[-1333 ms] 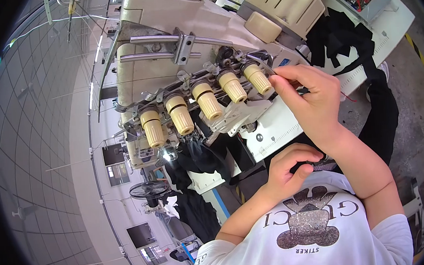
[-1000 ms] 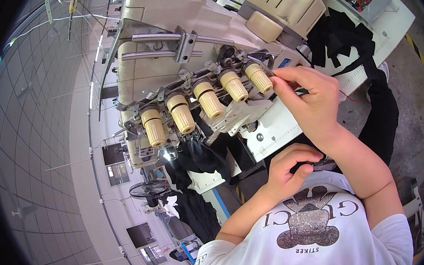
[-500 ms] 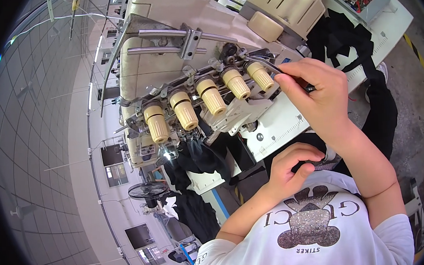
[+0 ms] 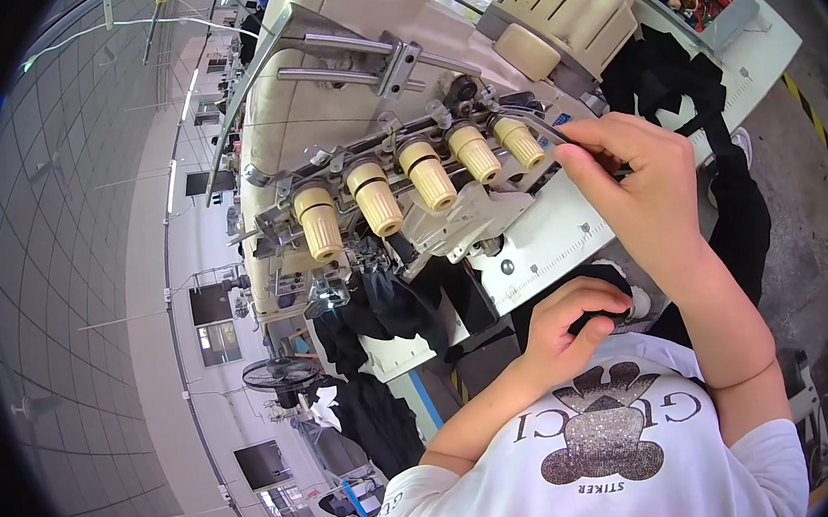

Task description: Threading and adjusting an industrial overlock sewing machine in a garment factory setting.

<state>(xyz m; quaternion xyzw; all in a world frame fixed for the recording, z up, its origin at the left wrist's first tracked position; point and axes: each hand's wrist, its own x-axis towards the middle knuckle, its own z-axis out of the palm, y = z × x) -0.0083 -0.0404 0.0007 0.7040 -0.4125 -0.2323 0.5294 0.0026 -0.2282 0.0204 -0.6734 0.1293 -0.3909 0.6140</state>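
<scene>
I have my right hand (image 4: 655,167) pinching a slim metal tool (image 4: 544,128) between thumb and forefinger, just beside the endmost cream knob (image 4: 519,143) on the sewing machine (image 4: 320,120); my left hand (image 4: 561,330) curls loosely, thumb apart; I judge this close tool handling; the next move calls for steadiness.

And here's gridded ceiling (image 4: 73,246) sweeping up the left, strip light (image 4: 190,94) glowing, pale wall (image 4: 234,416), grey floor (image 4: 788,190) right, yellow-black tape (image 4: 821,137) slicing across.
</scene>
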